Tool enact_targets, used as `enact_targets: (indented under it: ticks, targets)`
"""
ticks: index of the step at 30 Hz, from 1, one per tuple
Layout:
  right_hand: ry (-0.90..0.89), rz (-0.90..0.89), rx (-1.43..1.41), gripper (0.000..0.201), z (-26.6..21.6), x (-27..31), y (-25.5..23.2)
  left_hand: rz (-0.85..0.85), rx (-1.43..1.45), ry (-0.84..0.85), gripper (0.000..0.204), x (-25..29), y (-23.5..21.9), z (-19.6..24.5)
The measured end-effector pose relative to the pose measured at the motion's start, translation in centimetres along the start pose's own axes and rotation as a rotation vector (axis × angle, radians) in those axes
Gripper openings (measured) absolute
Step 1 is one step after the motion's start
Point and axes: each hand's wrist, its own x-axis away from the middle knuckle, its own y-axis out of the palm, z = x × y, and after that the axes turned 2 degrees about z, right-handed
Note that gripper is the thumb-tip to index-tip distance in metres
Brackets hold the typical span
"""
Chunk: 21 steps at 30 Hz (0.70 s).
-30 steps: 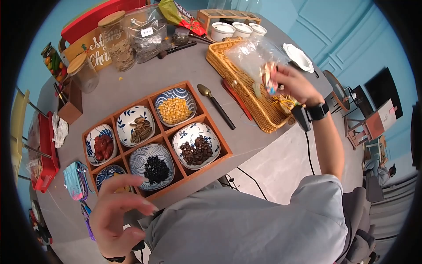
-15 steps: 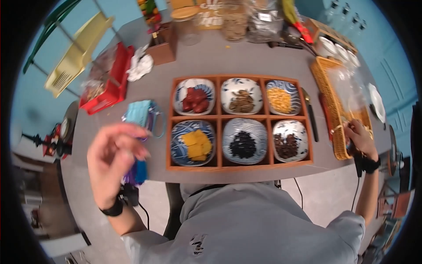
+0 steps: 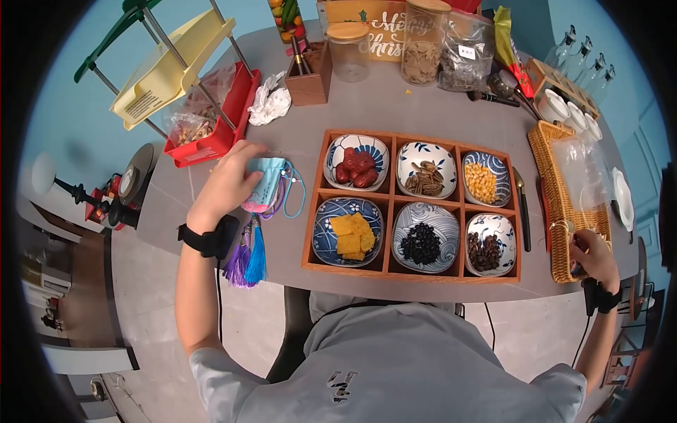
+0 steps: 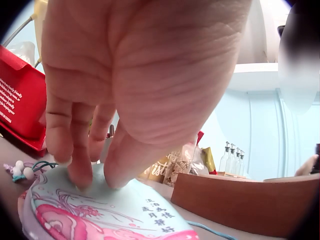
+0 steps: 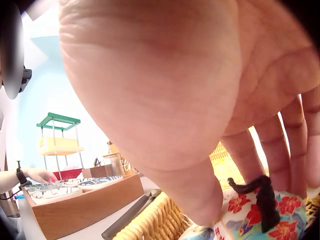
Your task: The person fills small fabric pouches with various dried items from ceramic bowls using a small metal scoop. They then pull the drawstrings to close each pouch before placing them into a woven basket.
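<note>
My left hand [image 3: 227, 176] reaches down onto a light blue sachet [image 3: 269, 176] at the table's left. In the left wrist view its fingertips touch the top of this sachet [image 4: 115, 205], which shows a pink flower and dark characters. Cords and purple and blue tassels [image 3: 243, 257] trail from the sachet pile. On the right, my right hand [image 3: 596, 258] is inside the wicker basket [image 3: 561, 250]. It holds a floral sachet [image 5: 287, 215] with a dark loop, thumb at its near side and fingers behind it; the palm hides part of it.
Between the hands lies a wooden divided tray [image 3: 416, 277] with bowls of dates, corn, beans and other foods. A spoon [image 3: 522, 211] lies between tray and basket. A red bin [image 3: 211, 144] under a yellow rack stands at left. Jars [image 3: 350, 56] line the back.
My right hand has lowered the floral sachet from above the basket into it. My left hand has moved from in front of the tray to the light blue sachet. The head view has swung left.
</note>
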Motion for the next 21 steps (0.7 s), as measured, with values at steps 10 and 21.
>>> enact_targets:
  ticks: [10,21]
  targets:
    - [-0.047,0.144,-0.13,0.033,-2.6,1.2,-3.0,0.039,-0.044,-0.004,0.027,-0.1,0.3,-0.2]
    - [-0.174,0.241,-0.068,0.031,-11.9,3.4,-3.0,0.128,0.046,0.114,0.024,2.0,-2.5,2.4]
